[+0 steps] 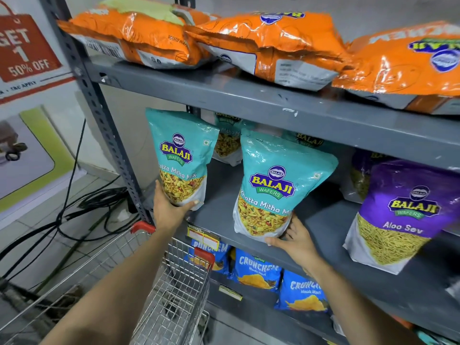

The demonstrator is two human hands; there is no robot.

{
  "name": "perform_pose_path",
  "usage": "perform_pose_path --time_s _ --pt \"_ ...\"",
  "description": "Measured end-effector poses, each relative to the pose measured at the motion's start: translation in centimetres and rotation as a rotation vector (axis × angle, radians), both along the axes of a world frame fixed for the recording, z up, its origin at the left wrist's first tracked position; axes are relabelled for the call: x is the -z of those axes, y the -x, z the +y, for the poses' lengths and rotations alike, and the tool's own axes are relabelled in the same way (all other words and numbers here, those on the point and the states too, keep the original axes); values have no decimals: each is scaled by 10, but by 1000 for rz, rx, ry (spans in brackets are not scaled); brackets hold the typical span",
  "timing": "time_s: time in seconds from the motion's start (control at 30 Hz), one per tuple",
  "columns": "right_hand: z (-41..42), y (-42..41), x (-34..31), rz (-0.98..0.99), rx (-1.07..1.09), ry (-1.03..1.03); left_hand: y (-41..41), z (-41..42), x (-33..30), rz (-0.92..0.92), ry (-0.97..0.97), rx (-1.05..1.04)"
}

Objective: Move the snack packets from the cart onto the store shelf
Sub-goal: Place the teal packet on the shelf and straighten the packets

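Note:
Two teal Khatta Mitha Mix packets stand upright at the middle shelf (331, 220). My left hand (169, 210) grips the bottom of the left teal packet (180, 155) at the shelf's left end, near the front edge. My right hand (296, 241) holds the lower right corner of the right teal packet (281, 185), whose base rests on the shelf. More teal packets (227, 140) stand behind them. The wire cart (174, 295) with red corner caps sits below my arms; what it contains is not visible.
A purple Aloo Sev packet (398, 215) stands to the right on the same shelf. Orange packets (268, 43) lie on the top shelf, blue Crunchem packets (256, 270) on the lower one. A grey upright post (99, 115) and black cables (82, 205) are at left.

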State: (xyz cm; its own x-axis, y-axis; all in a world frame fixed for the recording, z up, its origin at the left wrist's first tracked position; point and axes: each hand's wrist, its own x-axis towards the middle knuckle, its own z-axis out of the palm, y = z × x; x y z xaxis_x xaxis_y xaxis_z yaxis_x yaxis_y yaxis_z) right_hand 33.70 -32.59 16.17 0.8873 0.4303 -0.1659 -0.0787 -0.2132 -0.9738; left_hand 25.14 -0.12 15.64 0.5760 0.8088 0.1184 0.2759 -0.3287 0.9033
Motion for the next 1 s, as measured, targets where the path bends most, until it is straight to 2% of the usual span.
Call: perform_pose_path --time_s 0.23,0.53,0.7,0.83,1.0 --pt "2 0 6 -2 34 -22 2 -2 3 -23 -44 -68" --pt "4 -2 5 3 37 -22 9 -11 0 16 3 -62" --pt "-18 -1 8 7 98 -46 22 -64 -9 -92 -143 -118" --pt "-77 14 11 -97 282 -35 18 -137 -5 -186 -246 91" --pt "-182 33 8 -421 653 152 2 -258 -11 -331 -311 525"
